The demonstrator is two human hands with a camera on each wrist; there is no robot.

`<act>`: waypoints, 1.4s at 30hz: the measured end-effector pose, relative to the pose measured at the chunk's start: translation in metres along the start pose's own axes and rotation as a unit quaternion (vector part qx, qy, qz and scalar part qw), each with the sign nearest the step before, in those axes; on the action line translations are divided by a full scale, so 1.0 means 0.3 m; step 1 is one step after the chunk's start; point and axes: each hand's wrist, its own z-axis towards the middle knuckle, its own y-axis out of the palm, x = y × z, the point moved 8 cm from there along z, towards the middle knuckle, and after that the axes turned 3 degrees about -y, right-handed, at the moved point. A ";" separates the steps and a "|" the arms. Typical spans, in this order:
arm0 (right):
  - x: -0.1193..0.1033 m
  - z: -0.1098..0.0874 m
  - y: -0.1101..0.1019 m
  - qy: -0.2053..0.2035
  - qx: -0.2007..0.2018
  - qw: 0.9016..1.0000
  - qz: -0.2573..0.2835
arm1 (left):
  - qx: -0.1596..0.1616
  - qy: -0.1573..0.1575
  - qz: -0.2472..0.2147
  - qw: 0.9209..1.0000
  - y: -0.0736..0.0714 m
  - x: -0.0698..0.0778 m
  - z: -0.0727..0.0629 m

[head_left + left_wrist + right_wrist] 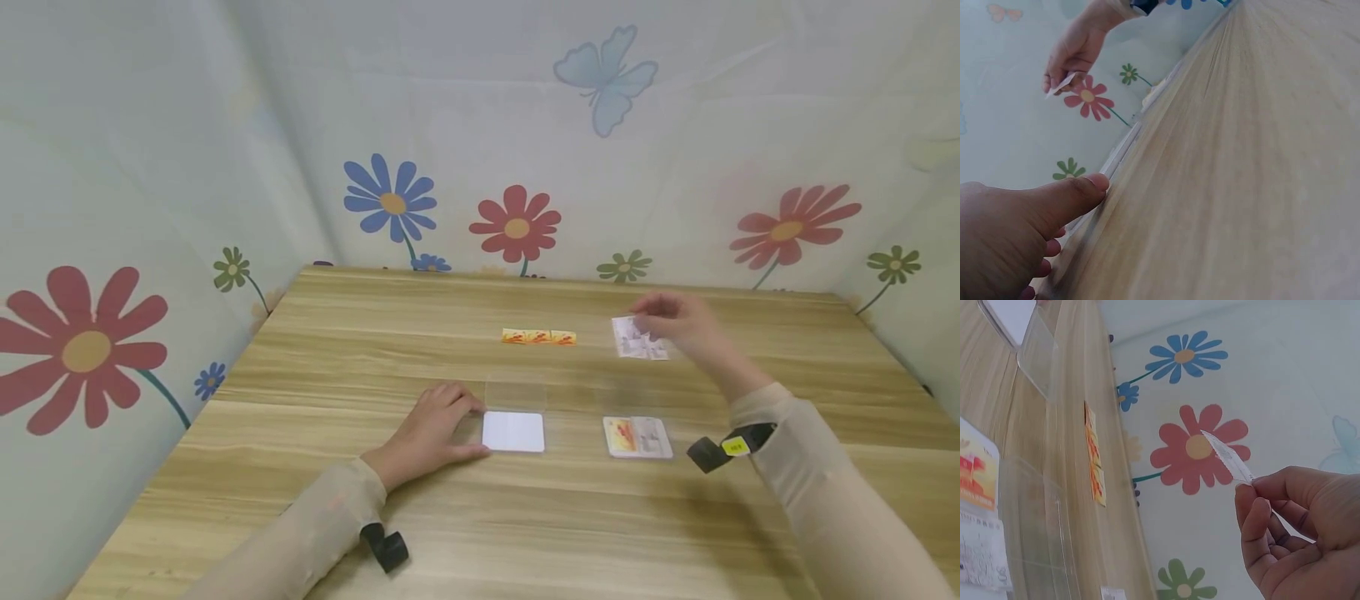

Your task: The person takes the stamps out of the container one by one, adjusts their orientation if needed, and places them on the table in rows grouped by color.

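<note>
My right hand (671, 321) pinches a small white perforated stamp (1229, 456) between thumb and forefinger, raised above the table's far right part. Below it in the head view, pale printed stamps (630, 343) partly overlap with the hand, so I cannot tell which is the held one. My left hand (438, 429) rests on the table, its thumb and forefinger touching the left side of a small clear case with a white insert (513, 432). That case's transparent lid (516, 392) lies folded back. In the left wrist view the thumb (1085, 190) lies along the case's edge.
A second clear case (639, 437) to the right holds an orange stamp and a pale one, its transparent lid (1038, 519) folded back. A strip of three orange stamps (538, 337) lies farther back. Floral cloth (450, 108) hangs behind the wooden table (360, 333).
</note>
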 end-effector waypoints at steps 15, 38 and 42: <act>0.088 0.019 -0.036 0.025 0.003 0.999 -0.022 | -0.006 -0.008 0.006 1.000 0.014 -0.010 -0.007; 0.221 0.041 -0.092 0.032 0.020 0.998 -0.046 | -0.007 -0.006 0.006 1.000 0.002 -0.011 0.005; 0.249 0.044 -0.098 0.035 0.016 0.999 -0.039 | -0.009 -0.007 0.004 1.000 0.001 -0.006 0.004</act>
